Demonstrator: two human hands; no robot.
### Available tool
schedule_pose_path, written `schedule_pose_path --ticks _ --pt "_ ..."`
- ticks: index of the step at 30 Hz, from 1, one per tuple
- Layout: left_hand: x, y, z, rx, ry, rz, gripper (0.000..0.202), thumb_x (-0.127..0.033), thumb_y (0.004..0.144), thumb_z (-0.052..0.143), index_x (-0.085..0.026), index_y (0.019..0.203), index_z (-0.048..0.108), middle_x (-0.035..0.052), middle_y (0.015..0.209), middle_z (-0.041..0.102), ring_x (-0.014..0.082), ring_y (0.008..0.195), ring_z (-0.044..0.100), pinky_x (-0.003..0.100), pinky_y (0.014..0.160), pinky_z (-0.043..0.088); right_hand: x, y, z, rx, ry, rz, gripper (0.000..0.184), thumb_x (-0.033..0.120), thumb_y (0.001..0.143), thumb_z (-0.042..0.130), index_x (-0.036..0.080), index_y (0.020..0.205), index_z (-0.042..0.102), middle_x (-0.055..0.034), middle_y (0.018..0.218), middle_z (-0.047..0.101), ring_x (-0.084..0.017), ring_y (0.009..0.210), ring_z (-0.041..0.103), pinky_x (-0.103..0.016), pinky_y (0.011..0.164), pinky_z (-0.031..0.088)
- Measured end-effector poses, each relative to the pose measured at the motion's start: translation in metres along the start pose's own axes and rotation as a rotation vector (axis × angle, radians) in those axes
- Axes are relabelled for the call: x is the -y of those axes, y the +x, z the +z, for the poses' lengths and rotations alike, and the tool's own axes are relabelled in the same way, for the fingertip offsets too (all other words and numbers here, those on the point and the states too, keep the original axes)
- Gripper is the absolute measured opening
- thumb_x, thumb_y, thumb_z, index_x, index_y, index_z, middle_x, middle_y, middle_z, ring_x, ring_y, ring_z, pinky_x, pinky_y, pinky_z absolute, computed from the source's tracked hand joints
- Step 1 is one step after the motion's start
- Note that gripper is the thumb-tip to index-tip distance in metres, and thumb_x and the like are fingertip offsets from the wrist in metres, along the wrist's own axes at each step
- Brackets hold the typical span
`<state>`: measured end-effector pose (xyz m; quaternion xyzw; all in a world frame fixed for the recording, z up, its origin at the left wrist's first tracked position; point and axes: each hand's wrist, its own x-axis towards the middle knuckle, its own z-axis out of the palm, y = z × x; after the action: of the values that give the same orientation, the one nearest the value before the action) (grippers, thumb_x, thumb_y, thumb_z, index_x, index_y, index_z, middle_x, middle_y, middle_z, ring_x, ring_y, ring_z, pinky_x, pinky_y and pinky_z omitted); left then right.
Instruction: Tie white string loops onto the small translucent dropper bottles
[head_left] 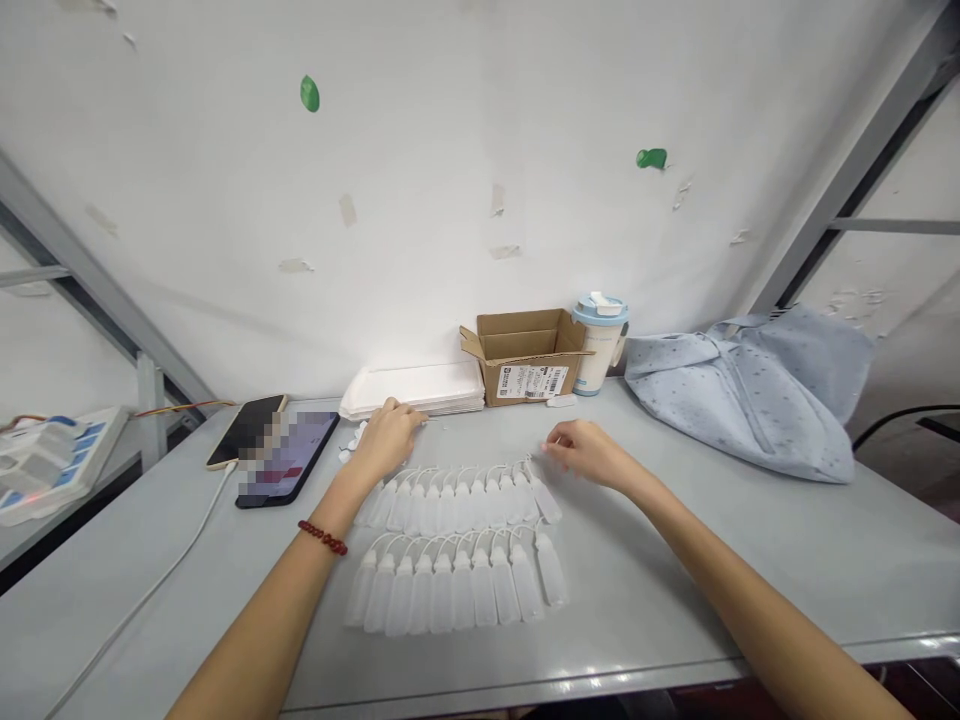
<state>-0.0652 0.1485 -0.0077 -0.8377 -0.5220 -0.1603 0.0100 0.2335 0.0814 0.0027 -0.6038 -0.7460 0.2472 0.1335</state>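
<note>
Two rows of small translucent white bottles lie on the grey table, each with a white cap and a thin looped cord: a back row (454,507) and a front row (442,592). My left hand (390,440), palm down with fingers bent, is over the table beyond the back row. Its fingertips are partly hidden, so what they grip does not show. Small white pieces (352,442) lie beside it on the left. My right hand (589,452) is curled closed by the right end of the back row, close to the last bottle's cord; nothing shows in its fingers.
Behind my left hand lies a stack of white trays (420,388). Along the wall stand an open cardboard box (532,375) and a lidded cup (598,345). A blue cloth bag (742,400) lies right; two phones (247,432) and a white cable (169,560) lie left.
</note>
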Motion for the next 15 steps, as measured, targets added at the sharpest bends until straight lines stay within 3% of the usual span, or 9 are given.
schedule_pose_path --ticks 3,6,11,15 --pt "0.0 0.001 0.004 0.017 0.049 0.025 0.045 -0.001 0.068 0.044 -0.019 0.101 0.068 0.0105 0.095 0.068 0.0291 0.093 0.05 0.039 0.079 0.04 -0.017 0.017 -0.007 -0.201 -0.124 0.03 0.024 0.021 0.086 0.044 0.008 0.101 0.058 -0.0152 0.095 0.065 -0.021 0.082 0.062 -0.029 0.071 0.046" --pt "-0.001 0.001 0.007 0.025 0.065 0.057 0.048 0.002 0.064 0.044 -0.018 0.1 0.068 0.0098 0.092 0.068 0.0276 0.089 0.049 0.037 0.077 0.04 -0.036 0.035 -0.011 -0.314 -0.245 -0.005 0.034 0.009 0.084 0.044 0.006 0.117 0.05 -0.0194 0.119 0.054 -0.026 0.107 0.052 -0.034 0.088 0.041" --pt "-0.004 0.0 0.001 -0.022 0.028 0.056 0.04 0.0 0.069 0.043 -0.018 0.092 0.07 0.0067 0.091 0.07 0.0252 0.085 0.052 0.035 0.078 0.042 -0.057 0.049 -0.006 -0.345 -0.39 -0.077 0.041 0.0 0.08 0.044 0.011 0.119 0.05 -0.0143 0.122 0.052 -0.027 0.116 0.042 -0.036 0.092 0.038" --pt "-0.013 -0.003 -0.012 -0.149 -0.032 -0.002 0.03 -0.009 0.075 0.045 -0.016 0.092 0.068 0.0058 0.094 0.07 0.0229 0.092 0.054 0.032 0.083 0.043 -0.062 0.05 0.0 -0.391 -0.451 -0.05 0.037 0.003 0.082 0.044 0.01 0.118 0.05 -0.0182 0.119 0.049 -0.032 0.11 0.042 -0.042 0.086 0.039"
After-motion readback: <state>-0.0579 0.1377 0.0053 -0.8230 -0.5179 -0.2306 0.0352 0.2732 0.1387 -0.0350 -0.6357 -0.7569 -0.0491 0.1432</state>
